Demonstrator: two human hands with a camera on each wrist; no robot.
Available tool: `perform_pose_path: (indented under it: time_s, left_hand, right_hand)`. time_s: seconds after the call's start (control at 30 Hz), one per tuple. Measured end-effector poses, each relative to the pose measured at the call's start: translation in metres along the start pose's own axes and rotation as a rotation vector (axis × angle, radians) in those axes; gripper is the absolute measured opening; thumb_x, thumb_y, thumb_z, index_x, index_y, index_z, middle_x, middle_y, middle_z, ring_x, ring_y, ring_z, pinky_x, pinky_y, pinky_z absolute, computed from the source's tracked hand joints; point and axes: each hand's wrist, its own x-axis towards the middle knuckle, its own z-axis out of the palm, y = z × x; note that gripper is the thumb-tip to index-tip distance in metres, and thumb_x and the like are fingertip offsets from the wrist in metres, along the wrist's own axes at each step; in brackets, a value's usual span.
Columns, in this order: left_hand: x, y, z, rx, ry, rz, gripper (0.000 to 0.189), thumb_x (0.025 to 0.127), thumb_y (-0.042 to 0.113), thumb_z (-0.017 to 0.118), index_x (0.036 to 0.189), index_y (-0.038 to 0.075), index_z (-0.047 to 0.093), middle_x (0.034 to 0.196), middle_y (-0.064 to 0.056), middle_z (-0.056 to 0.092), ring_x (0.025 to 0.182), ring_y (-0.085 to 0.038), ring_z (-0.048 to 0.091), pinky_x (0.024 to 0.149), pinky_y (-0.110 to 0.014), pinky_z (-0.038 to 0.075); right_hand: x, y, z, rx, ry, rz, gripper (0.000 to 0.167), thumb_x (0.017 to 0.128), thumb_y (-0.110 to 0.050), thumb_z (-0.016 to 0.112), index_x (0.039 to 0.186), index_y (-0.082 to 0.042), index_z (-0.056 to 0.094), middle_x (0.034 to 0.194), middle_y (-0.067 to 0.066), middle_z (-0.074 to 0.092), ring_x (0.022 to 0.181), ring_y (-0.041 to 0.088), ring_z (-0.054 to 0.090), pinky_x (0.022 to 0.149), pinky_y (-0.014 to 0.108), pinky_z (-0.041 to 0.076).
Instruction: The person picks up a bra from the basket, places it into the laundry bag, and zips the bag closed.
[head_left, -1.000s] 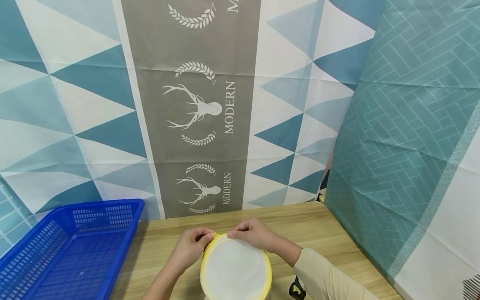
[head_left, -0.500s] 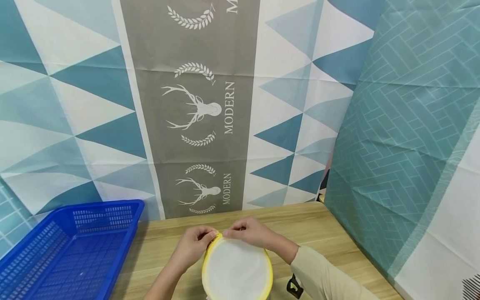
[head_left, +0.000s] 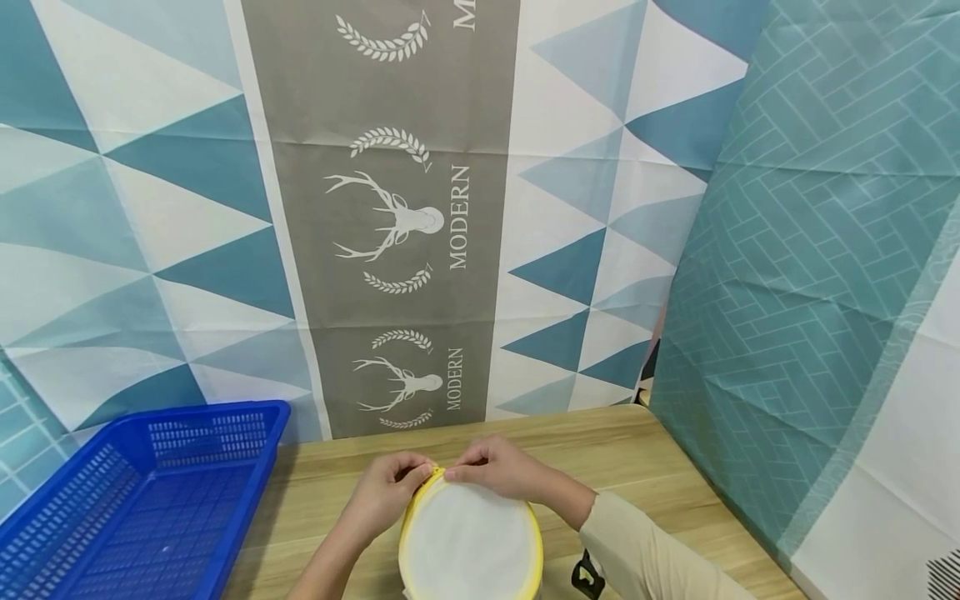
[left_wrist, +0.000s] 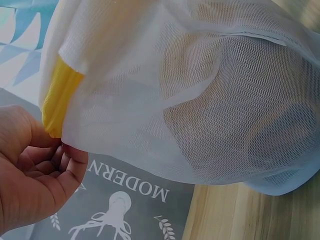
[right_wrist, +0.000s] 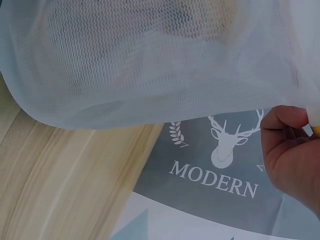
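Note:
A white mesh laundry bag (head_left: 472,537) with a yellow zipper band (head_left: 537,542) round its top stands at the table's front. At the far side of that rim my left hand (head_left: 384,492) pinches the yellow edge between thumb and fingers. Just right of it, my right hand (head_left: 504,471) pinches the rim too, the fingertips of both nearly meeting. In the left wrist view the mesh wall (left_wrist: 210,105) hangs beside my hand, and dark and tan shapes show dimly through it; what they are I cannot tell. The zipper pull is hidden by my fingers.
A blue plastic basket (head_left: 262,492) stands at the left of the wooden table (head_left: 615,450). Patterned cloth (head_left: 405,300) hangs behind the table, and green cloth (head_left: 787,275) at the right. A black strap piece (head_left: 588,575) shows below my right sleeve.
My right hand has shifted slightly left along the rim, closer to my left hand. The bag has wobbled a little; my left hand keeps nearly the same place.

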Motion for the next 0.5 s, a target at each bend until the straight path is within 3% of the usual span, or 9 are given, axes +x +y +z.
perform_pose_path:
  time_s: [0.5]
  left_hand:
    - [-0.0001, -0.0023, 0.0014, -0.005, -0.02, 0.009, 0.011, 0.089, 0.01, 0.061, 0.091, 0.005, 0.07, 0.082, -0.002, 0.067, 0.071, -0.011, 0.056, 0.06, -0.022, 0.047]
  right_hand:
    - [-0.0034, 0.0026, 0.0016, 0.01, 0.031, 0.002, 0.021, 0.089, -0.025, 0.064, 0.095, -0.009, 0.075, 0.085, 0.001, 0.063, 0.073, 0.007, 0.052, 0.054, 0.02, 0.047]
